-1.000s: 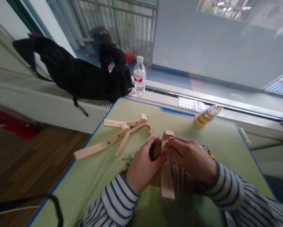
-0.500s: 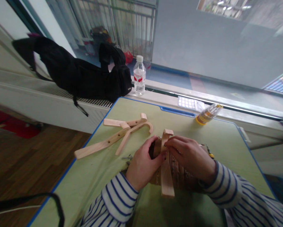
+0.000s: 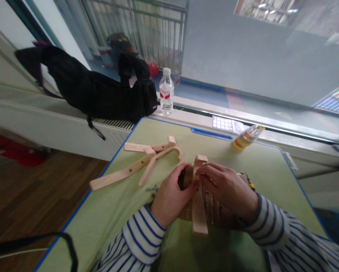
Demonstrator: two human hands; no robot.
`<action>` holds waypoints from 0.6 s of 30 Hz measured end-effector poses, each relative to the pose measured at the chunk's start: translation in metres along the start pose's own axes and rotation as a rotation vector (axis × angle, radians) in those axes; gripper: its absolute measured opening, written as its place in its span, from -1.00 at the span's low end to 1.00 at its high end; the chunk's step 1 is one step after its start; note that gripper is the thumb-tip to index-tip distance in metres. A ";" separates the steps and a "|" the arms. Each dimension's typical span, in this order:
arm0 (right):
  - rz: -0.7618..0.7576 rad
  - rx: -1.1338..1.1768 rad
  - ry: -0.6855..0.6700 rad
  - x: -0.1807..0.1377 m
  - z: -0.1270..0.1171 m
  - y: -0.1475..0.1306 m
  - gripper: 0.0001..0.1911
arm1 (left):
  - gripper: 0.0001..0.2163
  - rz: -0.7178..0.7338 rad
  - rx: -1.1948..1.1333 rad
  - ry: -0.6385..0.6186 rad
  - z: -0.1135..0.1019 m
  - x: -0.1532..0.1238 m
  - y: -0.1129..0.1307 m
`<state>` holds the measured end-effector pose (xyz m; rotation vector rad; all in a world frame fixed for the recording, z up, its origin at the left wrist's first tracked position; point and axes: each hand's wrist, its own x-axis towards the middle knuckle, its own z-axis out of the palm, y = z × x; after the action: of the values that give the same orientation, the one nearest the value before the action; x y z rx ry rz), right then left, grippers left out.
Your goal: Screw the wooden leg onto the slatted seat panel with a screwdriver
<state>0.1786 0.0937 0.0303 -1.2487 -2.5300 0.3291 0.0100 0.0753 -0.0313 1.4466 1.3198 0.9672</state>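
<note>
Gripping one wooden piece point(image 3: 199, 213), left hand point(image 3: 171, 198), right hand point(image 3: 228, 189), three loose pieces point(image 3: 121, 174)

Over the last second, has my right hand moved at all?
No. The right hand stays at the wooden strip's top end, the same gap from the loose curved wooden pieces.

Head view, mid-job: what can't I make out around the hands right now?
Head view, the dark object in the left hand: mostly hidden by its fingers.
Where the right hand touches the wooden strip: covered by its fingertips.
The slatted piece: under the right hand and sleeve.
The metal bits: too small.
</note>
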 end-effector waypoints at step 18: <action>0.422 -0.187 0.159 -0.119 -0.055 0.040 -0.74 | -0.51 -0.001 -0.010 -0.018 -0.002 -0.002 0.011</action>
<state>0.2968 0.0259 0.0486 -1.8058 -2.1899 0.0772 0.0103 0.0735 -0.0201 1.4438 1.3005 0.9566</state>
